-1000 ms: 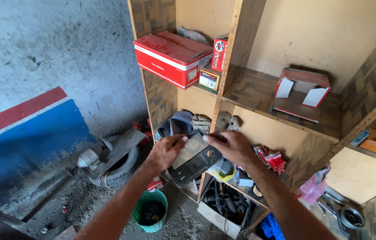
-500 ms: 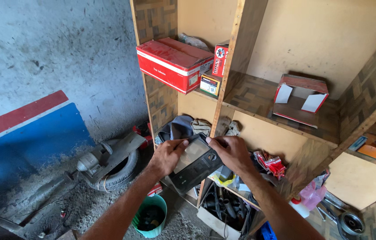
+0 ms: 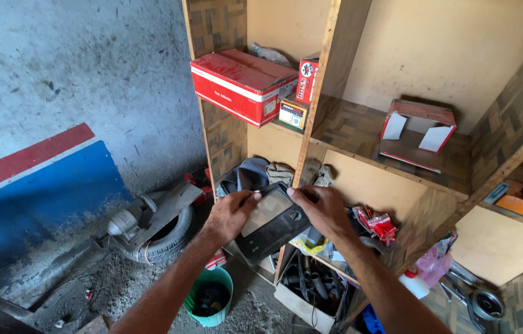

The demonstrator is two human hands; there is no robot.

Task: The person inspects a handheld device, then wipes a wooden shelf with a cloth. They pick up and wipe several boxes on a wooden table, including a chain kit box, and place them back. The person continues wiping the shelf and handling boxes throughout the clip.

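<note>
I hold a black rectangular device with a pale screen [image 3: 271, 221] in front of a wooden shelf unit [image 3: 329, 74]. My left hand [image 3: 229, 213] grips its left edge, thumb on the top corner. My right hand [image 3: 322, 210] grips its right edge, fingers curled over the upper corner. The device is tilted, screen facing up toward me. Folded grey and tan cloths [image 3: 260, 173] lie on the shelf just behind it.
A long red box [image 3: 240, 83] and small cartons [image 3: 301, 93] sit on an upper shelf; an open red and white box [image 3: 419, 133] lies to the right. Below are red packets [image 3: 376, 224], a box of dark parts [image 3: 308, 284], a green bucket [image 3: 212, 298], and a tyre with a motor [image 3: 153, 226].
Both hands and the device have stayed almost in place, shifting slightly upward. The view has drifted a little.
</note>
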